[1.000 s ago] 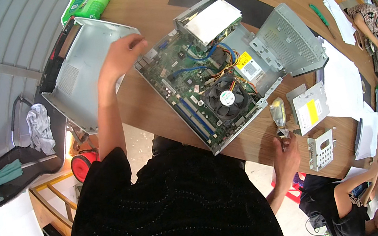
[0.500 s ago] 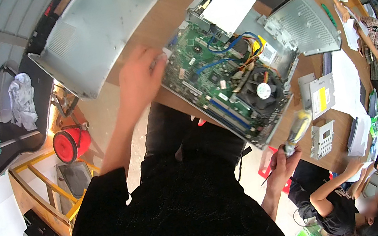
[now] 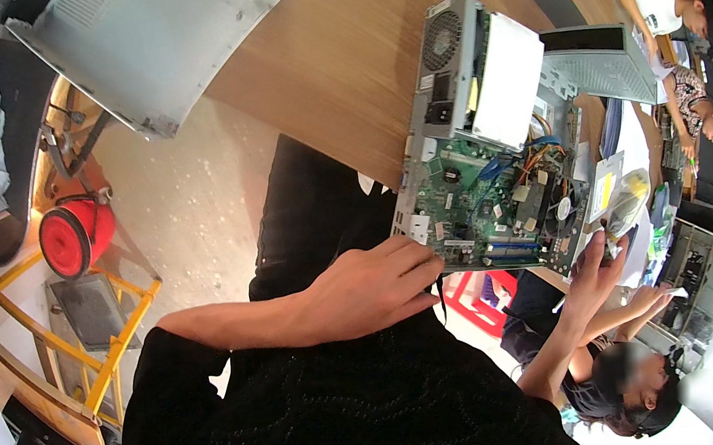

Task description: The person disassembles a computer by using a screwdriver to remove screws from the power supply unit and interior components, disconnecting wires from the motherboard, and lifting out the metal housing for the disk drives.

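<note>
An uncovered desktop computer case [image 3: 412,170] sits at the table's near edge, its green motherboard [image 3: 459,209] showing. Its rear panel, with a round fan grille [image 3: 443,39], faces left. My left hand [image 3: 377,285] is closed with curled fingers on the case's near left corner; the fingertips are partly hidden. By the near right corner, my right hand [image 3: 595,268] grips a screwdriver [image 3: 629,198] with a yellowish clear handle, blurred by motion. Blue and orange cables [image 3: 540,154] run over the board beside a white-topped box [image 3: 506,82].
A large metal cover [image 3: 180,34] lies at the far left. A perforated front panel [image 3: 601,70] and a drive with a yellow label [image 3: 600,187] are at the right. Co-workers [image 3: 637,378] sit along the right side. A red stool [image 3: 482,303] stands below the table edge.
The case has turned, bringing its rear panel into view on the left. My left hand has moved from its far left side to the near corner. My right hand has risen with the screwdriver.
</note>
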`<action>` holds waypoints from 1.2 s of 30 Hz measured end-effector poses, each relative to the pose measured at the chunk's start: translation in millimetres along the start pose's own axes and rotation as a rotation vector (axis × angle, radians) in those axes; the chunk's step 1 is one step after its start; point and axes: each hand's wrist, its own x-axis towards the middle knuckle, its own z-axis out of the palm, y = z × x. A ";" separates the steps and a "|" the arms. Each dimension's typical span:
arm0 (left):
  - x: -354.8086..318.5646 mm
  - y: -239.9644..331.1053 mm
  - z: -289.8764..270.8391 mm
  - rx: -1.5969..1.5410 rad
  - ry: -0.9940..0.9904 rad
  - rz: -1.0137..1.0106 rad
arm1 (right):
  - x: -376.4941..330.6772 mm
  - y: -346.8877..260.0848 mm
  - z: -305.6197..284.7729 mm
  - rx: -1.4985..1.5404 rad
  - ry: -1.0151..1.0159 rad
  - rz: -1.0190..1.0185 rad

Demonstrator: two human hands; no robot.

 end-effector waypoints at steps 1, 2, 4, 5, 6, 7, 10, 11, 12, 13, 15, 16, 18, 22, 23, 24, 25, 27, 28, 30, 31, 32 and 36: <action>0.4 -1.5 -1.5 -0.018 -0.017 0.025 | 0.1 -7.7 3.4 -0.022 -0.012 -0.004; 0.2 -4.3 -4.1 -0.036 -0.007 0.021 | -0.5 -18.0 9.5 0.060 -0.065 0.016; -0.3 -9.9 -7.8 -0.116 -0.005 0.053 | 2.2 -28.1 15.9 0.123 -0.126 0.037; -3.3 -14.4 -8.5 -0.130 0.010 0.053 | 3.4 -31.4 18.6 0.113 -0.179 -0.003; -6.6 -18.8 -8.2 -0.159 0.026 0.042 | 4.7 -35.5 21.2 0.104 -0.233 -0.042; -9.7 -22.5 -8.1 -0.189 0.044 0.030 | 5.6 -41.0 24.3 0.083 -0.250 -0.046; -12.1 -33.3 -10.6 -0.280 0.081 -0.021 | 5.2 -38.7 34.4 0.106 -0.206 -0.015; -12.7 -35.4 -12.7 -0.285 0.082 -0.023 | 5.9 -45.8 35.4 0.087 -0.243 -0.012; -13.2 -36.9 -14.7 -0.309 0.081 -0.039 | 6.2 -45.3 36.3 0.083 -0.245 -0.010; -13.6 -38.5 -16.1 -0.332 0.079 -0.056 | 7.0 -42.9 36.2 0.029 -0.204 -0.035; -12.7 -43.1 -21.0 -0.288 0.121 -0.069 | 13.7 -40.7 28.5 -0.173 -0.138 -0.008; -11.5 -45.4 -23.2 -0.248 0.159 -0.083 | 16.7 -33.5 20.1 -0.169 -0.138 -0.008; -0.8 -51.2 -38.9 -0.292 0.196 -0.147 | 15.5 -8.6 5.6 -0.655 0.052 -0.401; 51.5 -78.9 -64.0 -0.350 0.399 -0.326 | -1.2 18.6 -8.4 -0.776 0.198 -0.379; 71.1 -94.3 -62.1 -0.304 0.444 -0.336 | -7.6 30.2 -12.5 -0.694 0.155 -0.261; 92.1 -100.4 -63.4 -0.161 0.461 -0.352 | -11.8 39.7 -15.9 -0.618 0.120 -0.149; 113.2 -104.8 -61.8 -0.017 0.477 -0.364 | -14.4 41.1 -14.2 -0.564 0.075 -0.136; 152.2 -126.5 -62.3 -0.228 0.470 -0.320 | -20.3 35.0 -6.9 -0.530 0.065 -0.150; 168.7 -135.0 -61.0 -0.398 0.394 -0.324 | -17.7 49.4 -10.8 -0.552 0.049 -0.180; 186.6 -114.2 -71.2 -0.395 0.265 -0.427 | -18.9 48.8 -9.3 -0.501 0.072 -0.145; 192.7 -119.2 -62.6 -0.405 0.325 -0.435 | -16.5 51.4 -10.8 -0.492 0.060 -0.141; 193.6 -121.6 -58.4 -0.389 0.303 -0.423 | -13.0 58.7 -12.4 -0.476 0.076 -0.122; 198.1 -99.5 -51.5 -0.417 0.373 -0.603 | -8.0 69.5 -10.6 -0.310 -0.054 0.017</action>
